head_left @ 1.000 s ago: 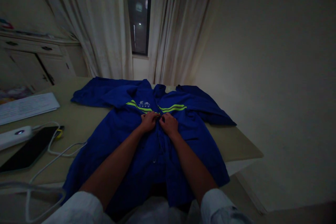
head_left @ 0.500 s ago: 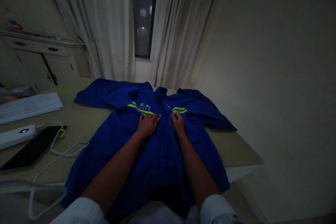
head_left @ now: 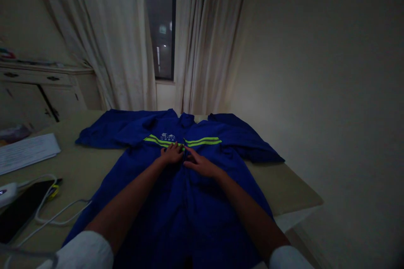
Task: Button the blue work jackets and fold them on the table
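A blue work jacket with yellow-green stripes and a small white logo lies front-up on the beige table, its sleeves spread to both sides. My left hand rests on the jacket's chest just below the left stripe, fingers lying together on the cloth. My right hand lies flat beside it on the front closure, fingers stretched toward the middle. The two hands nearly touch at the jacket's centre line. Neither hand lifts any cloth.
A stack of papers, a dark phone, a white power bank and white cables lie at the table's left. Curtains and a dark window stand behind; a white cabinet is at the far left. The table's right edge drops off.
The jacket front gaped half a second ago with my hands apart; now both stripes line up, the front lies closed, and my right hand has moved left beside my left.
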`<state>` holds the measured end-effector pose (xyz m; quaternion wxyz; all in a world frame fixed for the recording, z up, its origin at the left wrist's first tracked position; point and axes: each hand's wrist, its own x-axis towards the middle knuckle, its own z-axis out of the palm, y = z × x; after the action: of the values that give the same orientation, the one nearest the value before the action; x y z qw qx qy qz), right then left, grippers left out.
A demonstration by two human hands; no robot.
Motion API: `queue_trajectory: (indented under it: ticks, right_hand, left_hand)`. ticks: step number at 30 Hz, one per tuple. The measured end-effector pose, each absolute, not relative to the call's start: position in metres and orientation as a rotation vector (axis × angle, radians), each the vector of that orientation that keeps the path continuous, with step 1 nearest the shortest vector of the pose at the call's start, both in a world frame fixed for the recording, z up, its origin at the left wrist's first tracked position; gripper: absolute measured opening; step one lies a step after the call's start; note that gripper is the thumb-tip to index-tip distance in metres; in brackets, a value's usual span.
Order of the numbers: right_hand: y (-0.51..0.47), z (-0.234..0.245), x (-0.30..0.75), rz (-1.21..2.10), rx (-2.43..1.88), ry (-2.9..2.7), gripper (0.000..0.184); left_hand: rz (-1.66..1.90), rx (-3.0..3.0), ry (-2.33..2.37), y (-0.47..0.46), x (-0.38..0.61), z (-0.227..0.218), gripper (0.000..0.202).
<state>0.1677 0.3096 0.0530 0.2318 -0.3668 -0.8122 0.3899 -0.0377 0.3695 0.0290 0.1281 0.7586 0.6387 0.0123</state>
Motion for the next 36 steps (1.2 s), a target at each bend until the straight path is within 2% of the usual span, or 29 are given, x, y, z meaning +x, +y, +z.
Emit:
queue_trajectory:
  ticks: [5,9,14,17,20,23,25,27,30,34,36]
  right_hand:
    - [0.338,0.040,0.164,0.807,-1.102,-2.538,0.108]
    - [0.362,0.025,0.153,0.549,-1.197,-2.510,0.101]
    - [0.365,0.034,0.153,0.625,-1.112,-2.516,0.099]
    - [0.355,0.036,0.152,0.637,-0.900,-2.588,0.106]
    - [0.344,0.027,0.147,0.534,-0.830,-2.610,0.110]
    - [0.337,0.017,0.142,0.399,-0.852,-2.554,0.102]
    - [0.333,0.014,0.140,0.269,-0.783,-2.539,0.091]
    - [0.331,0.013,0.138,0.144,-0.596,-2.598,0.073]
    - [0.329,0.015,0.136,0.040,-0.340,-2.713,0.052]
    - [0.331,0.020,0.137,0.034,-0.359,-2.752,0.048]
    - [0.333,0.022,0.138,0.051,-0.353,-2.761,0.046]
  left_hand:
    - [-0.030,2.230,1.907,0.407,-0.032,0.022,0.072]
    - [-0.091,2.229,1.894,0.432,-0.036,0.032,0.072]
    - [-0.141,2.378,1.740,0.416,-0.057,0.025,0.078]
    - [-0.156,2.520,1.625,0.396,-0.069,0.013,0.074]
    - [-0.253,2.469,1.378,0.409,-0.082,0.024,0.065]
    - [-0.248,2.351,1.174,0.458,-0.086,0.059,0.038]
    - [-0.114,2.345,1.351,0.499,-0.076,0.079,0.032]
    - [0.186,2.404,1.674,0.535,-0.057,0.087,0.040]
    - [0.624,2.313,2.025,0.575,-0.027,0.079,0.064]
    - [0.684,1.893,2.246,0.611,-0.014,0.059,0.084]
    - [0.633,1.892,2.236,0.624,-0.019,0.056,0.085]
